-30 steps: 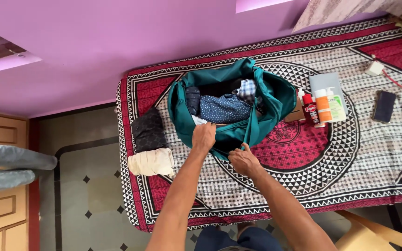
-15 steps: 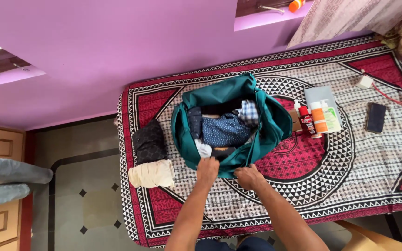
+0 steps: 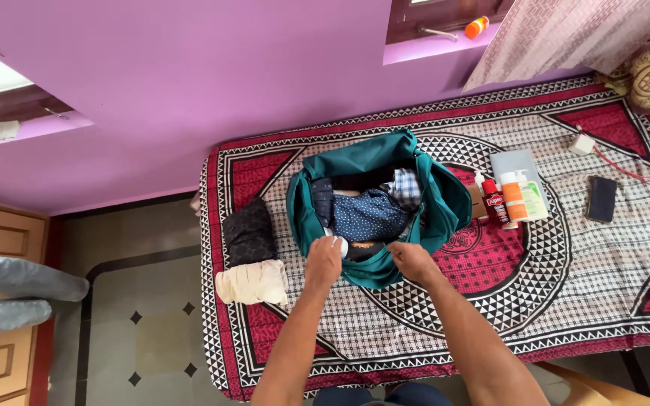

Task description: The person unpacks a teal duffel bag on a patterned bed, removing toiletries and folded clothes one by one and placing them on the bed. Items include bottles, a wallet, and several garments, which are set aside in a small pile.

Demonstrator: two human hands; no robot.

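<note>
Teal duffel bag (image 3: 445, 203) open on the patterned bedspread (image 3: 581, 278), both our hands at its near edge.

We have our left hand (image 3: 323, 263) closed on the bag's near rim beside a bit of white cloth (image 3: 338, 244), and our right hand (image 3: 414, 262) pinching the same teal rim a little further along. Inside the bag we see a dotted navy garment (image 3: 369, 216), a checked cloth (image 3: 405, 186) and a dark folded piece (image 3: 322, 200). Just left of the bag lie a dark rolled garment (image 3: 250, 231) and a cream rolled garment (image 3: 251, 282), touching each other. To the right stand several bottles (image 3: 511, 197), and well apart from them lies a dark phone (image 3: 601, 199).
</note>
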